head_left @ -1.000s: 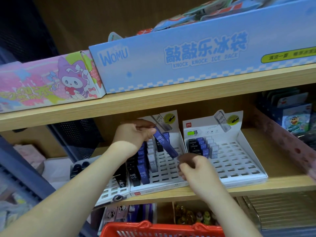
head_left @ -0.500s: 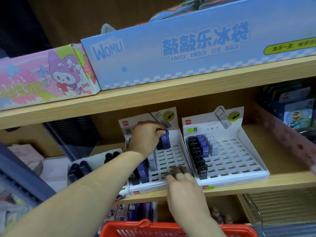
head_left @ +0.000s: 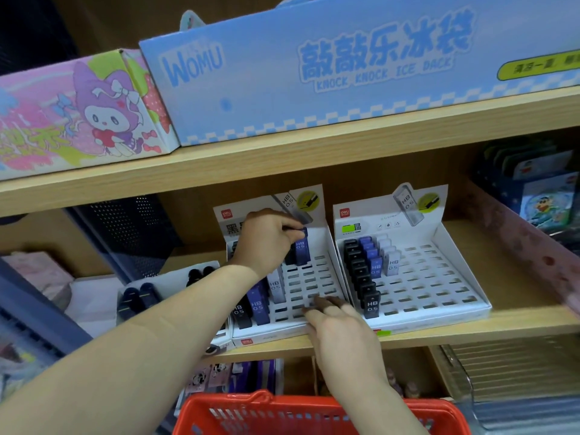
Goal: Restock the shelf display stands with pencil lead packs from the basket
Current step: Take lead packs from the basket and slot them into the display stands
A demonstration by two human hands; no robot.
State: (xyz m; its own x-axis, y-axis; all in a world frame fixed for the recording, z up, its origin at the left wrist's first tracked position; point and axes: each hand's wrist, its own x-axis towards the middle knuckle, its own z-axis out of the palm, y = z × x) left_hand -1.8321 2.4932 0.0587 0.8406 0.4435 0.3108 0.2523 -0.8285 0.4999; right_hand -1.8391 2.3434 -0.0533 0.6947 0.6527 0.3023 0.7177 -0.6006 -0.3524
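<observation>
Well back, left hand (head_left: 266,241) around blue pack (head_left: 302,250)

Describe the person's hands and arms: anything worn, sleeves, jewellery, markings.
The left hand and right hand are bare: no gloves, and no rings show. The left arm and right arm have no sleeves, watch or bracelet as far as the picture's edge. The right hand's fingertips look dark; whether that is nail polish or shadow cannot be told.
</observation>
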